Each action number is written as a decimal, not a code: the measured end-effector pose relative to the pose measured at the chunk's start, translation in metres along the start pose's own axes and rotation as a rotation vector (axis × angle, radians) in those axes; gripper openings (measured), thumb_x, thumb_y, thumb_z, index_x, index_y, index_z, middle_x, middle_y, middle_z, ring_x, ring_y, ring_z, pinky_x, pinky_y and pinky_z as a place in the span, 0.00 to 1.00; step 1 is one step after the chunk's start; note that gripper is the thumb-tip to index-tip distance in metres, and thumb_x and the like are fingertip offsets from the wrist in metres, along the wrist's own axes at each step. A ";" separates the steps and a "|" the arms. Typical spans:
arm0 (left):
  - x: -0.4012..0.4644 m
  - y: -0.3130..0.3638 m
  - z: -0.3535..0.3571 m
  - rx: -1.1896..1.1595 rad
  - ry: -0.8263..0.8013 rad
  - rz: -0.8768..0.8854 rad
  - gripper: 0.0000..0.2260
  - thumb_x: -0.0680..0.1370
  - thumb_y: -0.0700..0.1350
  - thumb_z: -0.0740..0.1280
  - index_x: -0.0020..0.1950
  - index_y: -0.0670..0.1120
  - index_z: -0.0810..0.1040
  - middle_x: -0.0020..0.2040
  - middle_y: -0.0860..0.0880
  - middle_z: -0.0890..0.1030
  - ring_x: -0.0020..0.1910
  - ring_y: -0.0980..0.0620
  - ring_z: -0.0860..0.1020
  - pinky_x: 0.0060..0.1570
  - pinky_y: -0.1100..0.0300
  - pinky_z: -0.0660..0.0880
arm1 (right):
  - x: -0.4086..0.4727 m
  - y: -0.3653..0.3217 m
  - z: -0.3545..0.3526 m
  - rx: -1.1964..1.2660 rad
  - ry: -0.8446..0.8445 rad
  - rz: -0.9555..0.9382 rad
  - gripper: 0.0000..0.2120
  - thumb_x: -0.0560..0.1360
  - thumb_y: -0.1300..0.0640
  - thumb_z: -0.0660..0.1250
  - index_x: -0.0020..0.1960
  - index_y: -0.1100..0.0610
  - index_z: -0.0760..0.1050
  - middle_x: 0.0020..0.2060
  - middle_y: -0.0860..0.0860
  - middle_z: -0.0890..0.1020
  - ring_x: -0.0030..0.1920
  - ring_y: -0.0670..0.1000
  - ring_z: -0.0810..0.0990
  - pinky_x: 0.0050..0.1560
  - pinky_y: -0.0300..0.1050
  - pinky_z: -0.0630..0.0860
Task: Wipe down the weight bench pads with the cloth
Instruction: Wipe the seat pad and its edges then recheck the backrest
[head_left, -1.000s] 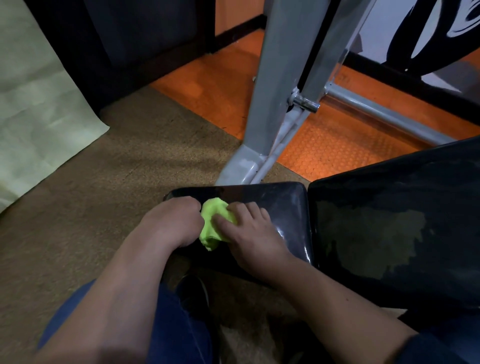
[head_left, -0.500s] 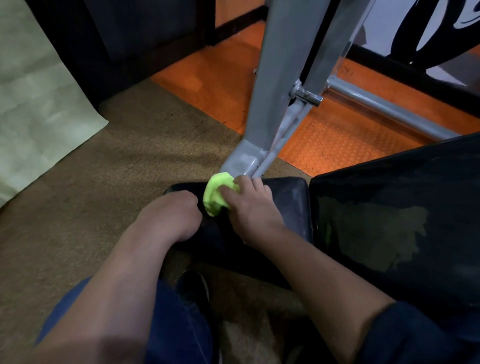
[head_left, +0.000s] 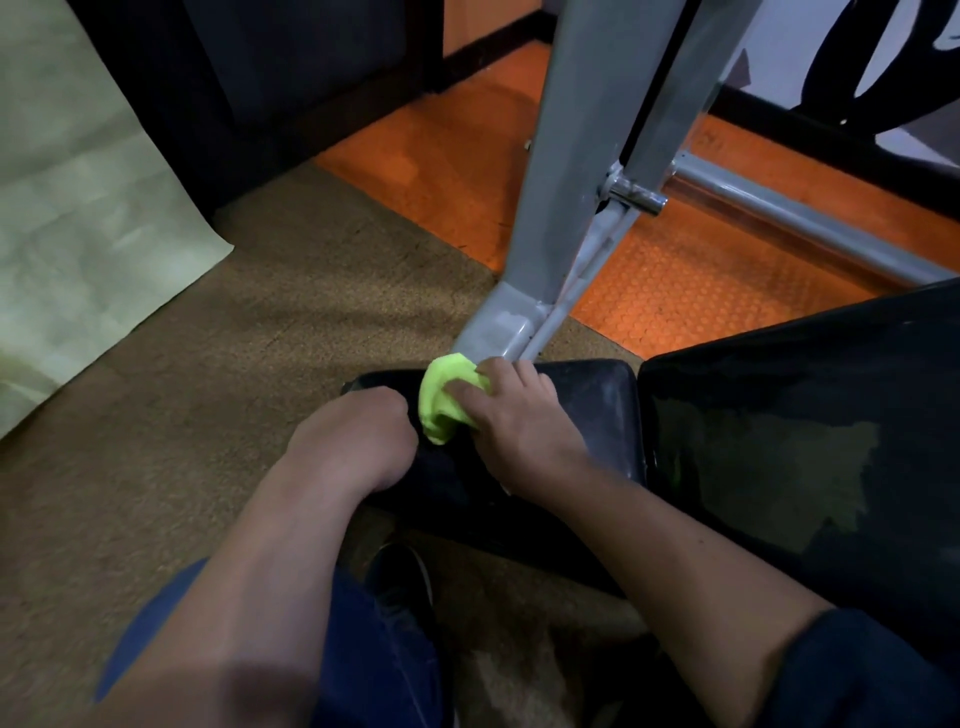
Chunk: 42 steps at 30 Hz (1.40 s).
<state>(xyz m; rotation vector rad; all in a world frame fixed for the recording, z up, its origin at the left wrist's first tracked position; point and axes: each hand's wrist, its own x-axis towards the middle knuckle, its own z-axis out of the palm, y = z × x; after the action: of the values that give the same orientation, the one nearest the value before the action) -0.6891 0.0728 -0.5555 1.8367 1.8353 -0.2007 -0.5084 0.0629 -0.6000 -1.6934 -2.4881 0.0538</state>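
Our right hand (head_left: 519, 421) pinches the bunched lime-green cloth (head_left: 445, 397) against the far edge of the small glossy black bench pad (head_left: 592, 410), beside the grey steel frame post (head_left: 561, 171). Our left hand (head_left: 353, 441) rests there; its fingers' state we cannot tell.

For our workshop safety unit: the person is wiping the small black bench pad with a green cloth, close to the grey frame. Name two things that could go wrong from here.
1. The right hand holds the green cloth at the small pad's far edge, beside the grey frame foot; knuckles might strike metal.
2. The cloth is bunched, so it may miss patches.
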 end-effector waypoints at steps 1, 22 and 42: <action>0.001 0.000 0.000 -0.006 -0.004 -0.006 0.11 0.77 0.44 0.59 0.54 0.49 0.80 0.54 0.44 0.81 0.52 0.42 0.80 0.54 0.47 0.79 | 0.005 0.002 -0.001 -0.016 -0.017 0.036 0.20 0.73 0.54 0.56 0.64 0.50 0.74 0.54 0.57 0.73 0.49 0.59 0.70 0.44 0.50 0.62; 0.005 -0.023 -0.008 -0.049 0.003 -0.037 0.10 0.76 0.42 0.58 0.50 0.49 0.79 0.56 0.43 0.81 0.55 0.42 0.79 0.54 0.49 0.78 | 0.059 -0.012 0.004 0.024 -0.049 0.145 0.15 0.78 0.56 0.62 0.64 0.49 0.71 0.57 0.56 0.70 0.56 0.59 0.69 0.50 0.52 0.63; 0.003 -0.044 -0.006 -0.027 0.052 -0.014 0.14 0.78 0.41 0.59 0.57 0.46 0.82 0.56 0.44 0.82 0.55 0.44 0.79 0.52 0.53 0.78 | 0.071 -0.025 0.003 0.049 -0.072 0.075 0.16 0.79 0.52 0.62 0.67 0.49 0.71 0.60 0.55 0.70 0.57 0.58 0.69 0.52 0.52 0.64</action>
<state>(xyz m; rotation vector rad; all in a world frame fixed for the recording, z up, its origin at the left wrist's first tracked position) -0.7333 0.0752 -0.5635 1.8272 1.8775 -0.1343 -0.5572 0.1196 -0.5943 -1.7952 -2.4511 0.1848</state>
